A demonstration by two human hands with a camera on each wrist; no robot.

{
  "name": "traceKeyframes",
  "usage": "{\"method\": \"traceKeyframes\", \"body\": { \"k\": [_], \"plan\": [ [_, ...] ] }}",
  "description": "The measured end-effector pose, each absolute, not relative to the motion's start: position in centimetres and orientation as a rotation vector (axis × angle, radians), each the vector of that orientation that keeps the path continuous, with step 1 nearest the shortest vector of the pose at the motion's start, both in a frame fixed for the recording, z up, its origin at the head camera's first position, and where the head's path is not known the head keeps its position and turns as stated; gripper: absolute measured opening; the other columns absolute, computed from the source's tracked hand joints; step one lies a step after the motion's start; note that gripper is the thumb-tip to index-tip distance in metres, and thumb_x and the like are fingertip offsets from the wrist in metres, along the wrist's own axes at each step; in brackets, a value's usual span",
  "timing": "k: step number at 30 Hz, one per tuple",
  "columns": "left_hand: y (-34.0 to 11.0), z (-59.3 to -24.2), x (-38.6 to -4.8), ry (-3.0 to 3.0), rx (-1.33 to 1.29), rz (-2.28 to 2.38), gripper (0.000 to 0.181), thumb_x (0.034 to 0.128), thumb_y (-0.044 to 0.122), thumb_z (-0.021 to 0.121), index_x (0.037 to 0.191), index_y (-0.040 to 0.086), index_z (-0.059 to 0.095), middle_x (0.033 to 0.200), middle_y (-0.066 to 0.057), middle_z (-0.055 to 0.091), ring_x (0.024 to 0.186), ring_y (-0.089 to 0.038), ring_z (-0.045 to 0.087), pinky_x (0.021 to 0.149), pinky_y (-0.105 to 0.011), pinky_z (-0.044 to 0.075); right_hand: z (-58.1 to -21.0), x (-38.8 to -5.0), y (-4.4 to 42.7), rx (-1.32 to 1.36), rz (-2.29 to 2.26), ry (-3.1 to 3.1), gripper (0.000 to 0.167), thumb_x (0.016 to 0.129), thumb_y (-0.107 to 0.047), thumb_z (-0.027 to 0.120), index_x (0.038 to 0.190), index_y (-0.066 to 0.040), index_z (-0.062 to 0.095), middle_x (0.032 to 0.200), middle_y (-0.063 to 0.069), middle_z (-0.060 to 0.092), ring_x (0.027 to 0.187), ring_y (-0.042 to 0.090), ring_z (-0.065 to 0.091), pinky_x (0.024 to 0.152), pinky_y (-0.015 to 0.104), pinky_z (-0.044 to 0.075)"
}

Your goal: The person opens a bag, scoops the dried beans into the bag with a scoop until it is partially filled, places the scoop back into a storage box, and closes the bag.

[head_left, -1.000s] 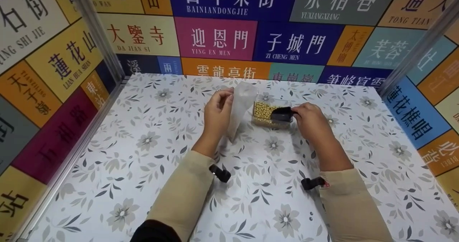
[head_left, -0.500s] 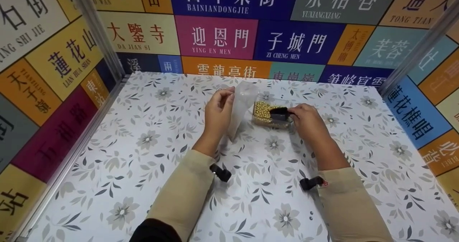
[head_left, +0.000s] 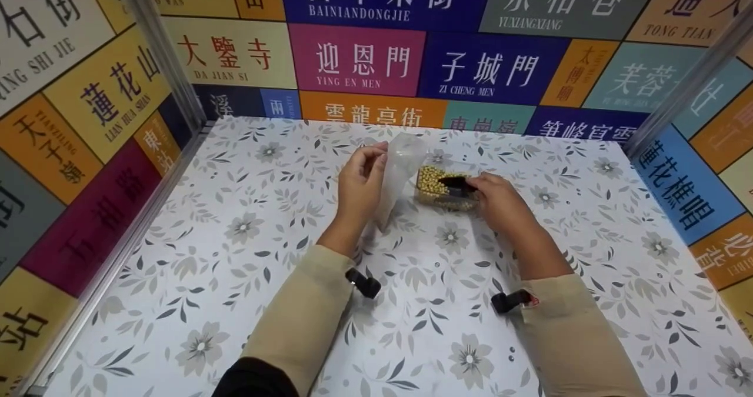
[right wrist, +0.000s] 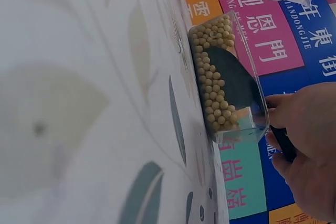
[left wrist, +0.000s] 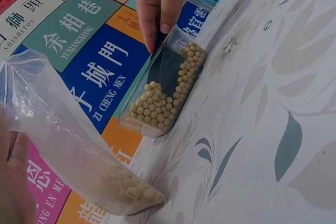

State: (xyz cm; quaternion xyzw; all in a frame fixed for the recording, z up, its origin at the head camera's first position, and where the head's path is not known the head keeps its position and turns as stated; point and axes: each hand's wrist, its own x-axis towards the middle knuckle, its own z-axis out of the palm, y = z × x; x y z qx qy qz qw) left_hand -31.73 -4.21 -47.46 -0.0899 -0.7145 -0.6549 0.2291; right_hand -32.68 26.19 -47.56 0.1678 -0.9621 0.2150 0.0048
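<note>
Head view: The left hand, fingers curled, pinched the upper edge of a clear plastic bag, which hung with its narrow end downward. To its right, a clear rectangular container stood on a floral-patterned table surface and held round yellow beans. The right hand, fingers closed around the handle of a black scoop, was positioned at the container's right end. The scoop blade was inside the container. Panels bearing printed characters stood behind the table.

Left wrist view: The left hand was partly visible at the frame edge, gripping the bag near its top. Beans were collected in the bag's lower end; whether that end touched the table could not be determined. The scoop blade lay among the beans in the container.

Right wrist view: The right hand's thumb and fingers gripped the scoop handle just outside the container's end wall. The blade extended inward over the beans. Part of the bag was visible beyond the container.
</note>
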Motion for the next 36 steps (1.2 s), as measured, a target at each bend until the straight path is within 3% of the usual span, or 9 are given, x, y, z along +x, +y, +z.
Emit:
{"method": "traceKeyframes", "body": {
  "k": [5,12,31,36],
  "plan": [
    [-4.05,-47.33,-31.69,-1.980,-0.233,-1.808,0.011,0.1092,0.022,0.063,0.116,0.015,0.069,0.137,0.004,0.074,0.129,-0.008,0.068,0.110,-0.023,0.056,-47.53,-32.81,26.16,0.460,0.794,-3.120,0.049,0.113,-0.009,0.040,0.162,-0.010,0.046,0.175,0.023,0.029,0.163,0.046,0.026,0.134,0.063,0.025],
    [-3.97,-47.22,-31.66,-1.985,-0.227,-1.819,0.012,0.1090,0.022,0.064,0.116,0.014,0.069,0.137,0.004,0.074,0.128,-0.008,0.068,0.110,-0.024,0.057,-47.51,-32.98,26.10,0.406,0.880,-3.166,0.048,0.115,-0.014,0.037,0.163,-0.013,0.045,0.178,0.020,0.023,0.164,0.045,0.022,0.135,0.063,0.022],
    [-4.14,-47.55,-31.77,-1.950,-0.258,-1.817,0.012,0.1088,0.021,0.064,0.116,0.012,0.069,0.136,0.002,0.074,0.129,-0.010,0.068,0.111,-0.023,0.056,-48.17,-33.31,26.43,0.331,1.070,-3.054,0.043,0.116,-0.024,0.045,0.157,-0.015,0.053,0.176,0.018,0.029,0.165,0.043,0.024,0.135,0.063,0.022],
    [-4.12,-47.63,-31.79,-1.922,-0.279,-1.816,0.013,0.1083,0.020,0.065,0.115,0.009,0.069,0.135,-0.001,0.075,0.129,-0.012,0.069,0.111,-0.024,0.057,-48.34,-33.29,26.85,0.288,1.226,-2.972,0.042,0.115,-0.026,0.048,0.155,-0.017,0.056,0.170,0.017,0.042,0.160,0.041,0.034,0.132,0.061,0.030]
  ]
}}
